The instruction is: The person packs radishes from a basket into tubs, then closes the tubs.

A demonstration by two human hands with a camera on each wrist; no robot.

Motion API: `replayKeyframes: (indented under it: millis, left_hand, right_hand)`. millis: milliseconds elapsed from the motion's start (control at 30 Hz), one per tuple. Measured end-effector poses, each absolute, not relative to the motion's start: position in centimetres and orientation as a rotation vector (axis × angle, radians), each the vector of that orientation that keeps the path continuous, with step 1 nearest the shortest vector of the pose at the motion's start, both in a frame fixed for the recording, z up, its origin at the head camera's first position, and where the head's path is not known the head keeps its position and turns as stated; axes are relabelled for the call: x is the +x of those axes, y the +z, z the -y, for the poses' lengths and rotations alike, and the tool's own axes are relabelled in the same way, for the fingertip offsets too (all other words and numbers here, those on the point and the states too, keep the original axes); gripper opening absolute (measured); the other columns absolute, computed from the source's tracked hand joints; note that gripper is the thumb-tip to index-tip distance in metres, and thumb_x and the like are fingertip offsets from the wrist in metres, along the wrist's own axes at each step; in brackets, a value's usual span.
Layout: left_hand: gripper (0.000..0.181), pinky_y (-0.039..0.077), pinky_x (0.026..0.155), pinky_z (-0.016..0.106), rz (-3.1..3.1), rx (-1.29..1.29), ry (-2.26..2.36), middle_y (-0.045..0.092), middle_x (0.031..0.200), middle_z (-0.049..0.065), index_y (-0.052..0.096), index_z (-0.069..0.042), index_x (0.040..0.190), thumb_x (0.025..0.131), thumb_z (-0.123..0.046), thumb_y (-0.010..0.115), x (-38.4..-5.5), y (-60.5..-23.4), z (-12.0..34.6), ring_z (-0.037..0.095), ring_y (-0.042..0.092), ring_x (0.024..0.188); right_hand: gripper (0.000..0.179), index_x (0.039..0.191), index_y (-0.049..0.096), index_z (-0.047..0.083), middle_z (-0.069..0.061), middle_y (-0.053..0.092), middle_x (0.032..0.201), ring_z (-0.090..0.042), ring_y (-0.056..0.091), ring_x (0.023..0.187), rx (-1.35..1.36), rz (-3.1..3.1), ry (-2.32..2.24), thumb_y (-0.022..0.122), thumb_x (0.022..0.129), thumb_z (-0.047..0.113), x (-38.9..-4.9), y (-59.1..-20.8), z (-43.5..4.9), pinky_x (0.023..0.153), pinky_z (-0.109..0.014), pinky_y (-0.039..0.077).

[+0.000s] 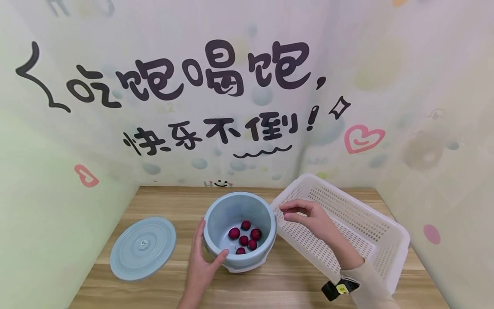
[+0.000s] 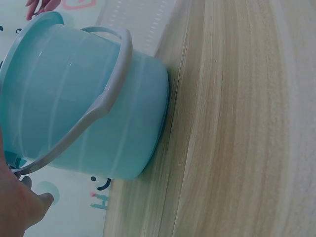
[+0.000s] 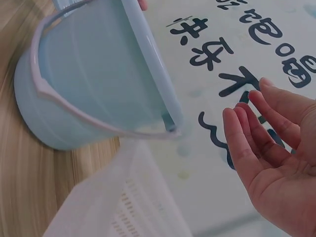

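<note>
A light blue bucket (image 1: 239,259) with a pale handle (image 2: 101,104) stands upright on the table. Inside it, several small round dark red fruits (image 1: 234,233) lie on the bottom. My left hand (image 1: 201,262) grips the bucket at its left front, thumb by the rim and fingers along the side. To the right of the rim, my right hand (image 1: 308,216) hovers with loosely bent fingers over the near-left part of a white basket (image 1: 347,206). In the right wrist view, the fingers (image 3: 239,140) are apart from the bucket and nothing shows between them.
The white basket has perforated walls and sits at an angle on the right of the wooden table (image 1: 270,287). A round blue lid (image 1: 143,248) lies on the left. Behind the table rises a printed wall (image 1: 247,171).
</note>
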State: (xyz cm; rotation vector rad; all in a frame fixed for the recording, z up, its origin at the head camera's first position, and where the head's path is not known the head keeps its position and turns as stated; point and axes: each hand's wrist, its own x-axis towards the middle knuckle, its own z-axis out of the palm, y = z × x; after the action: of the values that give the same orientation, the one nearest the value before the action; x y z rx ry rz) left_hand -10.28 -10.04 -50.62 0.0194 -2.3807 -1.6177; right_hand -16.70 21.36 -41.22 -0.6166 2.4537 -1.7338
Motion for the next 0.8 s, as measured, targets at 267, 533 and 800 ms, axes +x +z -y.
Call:
replayKeyframes:
  millis: [267, 533, 800]
  left_hand:
    - [0.098, 0.024, 0.120, 0.065, 2.381, 0.026, -1.613, 0.024, 0.166, 0.004, 0.024, -0.027, 0.159, 0.080, -0.032, 0.083, -10.3, -50.6, 10.0, 0.035, 0.023, 0.153]
    - [0.099, 0.024, 0.120, 0.065, 2.380, 0.024, -1.612, 0.025, 0.165, 0.005, 0.025, -0.025, 0.159, 0.080, -0.031, 0.084, -10.3, -50.8, 10.0, 0.035, 0.024, 0.152]
    - [0.097, 0.024, 0.119, 0.067, 2.382, 0.026, -1.608, 0.025, 0.165, 0.004, 0.025, -0.030, 0.158, 0.080, -0.031, 0.083, -10.2, -50.7, 9.9, 0.035, 0.024, 0.152]
  right_hand:
    - [0.027, 0.118, 0.069, 0.003, 0.014, 0.071, 0.109, -0.004, 0.068, 0.099, -0.524, -2.463, -1.754, 0.069, 0.094, 0.014, -15.6, -41.6, -24.7, 0.085, -0.025, 0.060]
    - [0.026, 0.119, 0.066, -0.005, 0.017, 0.071, 0.107, -0.004, 0.069, 0.096, -0.466, -2.470, -1.789, 0.063, 0.096, 0.009, -14.4, -42.9, -28.3, 0.083, -0.020, 0.059]
    - [0.030, 0.121, 0.059, -0.013, 0.017, 0.072, 0.106, -0.005, 0.071, 0.094, -0.391, -2.471, -1.815, 0.058, 0.099, 0.007, -12.6, -44.4, -31.0, 0.084, -0.019, 0.059]
